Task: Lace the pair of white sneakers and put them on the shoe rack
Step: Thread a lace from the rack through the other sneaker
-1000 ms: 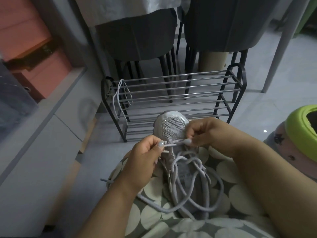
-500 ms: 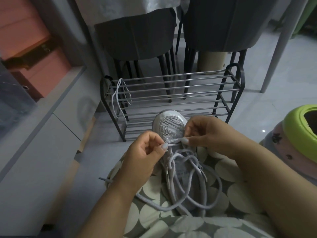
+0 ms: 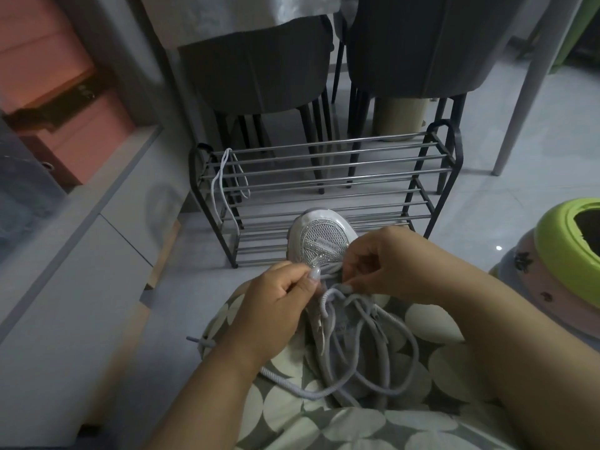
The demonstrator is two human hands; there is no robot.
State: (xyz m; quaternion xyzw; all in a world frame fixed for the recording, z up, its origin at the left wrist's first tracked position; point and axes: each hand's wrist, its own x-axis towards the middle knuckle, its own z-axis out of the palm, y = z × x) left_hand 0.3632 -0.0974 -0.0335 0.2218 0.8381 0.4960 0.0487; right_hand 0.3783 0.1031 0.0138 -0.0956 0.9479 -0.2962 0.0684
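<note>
Head view shows the white sneaker (image 3: 319,241) lying on the lap, toe toward the shoe rack (image 3: 324,177). Left hand (image 3: 276,306) pinches the shoelace (image 3: 328,303) near the lowest eyelets; right hand (image 3: 389,267) pinches it from the other side. Loose loops heaped over the tongue could snag or knot as the lace is pulled, I judge. A second lace (image 3: 224,177) hangs on the rack. Pale tiled floor (image 3: 519,157), dark chairs (image 3: 259,66) behind, dim room.
</note>
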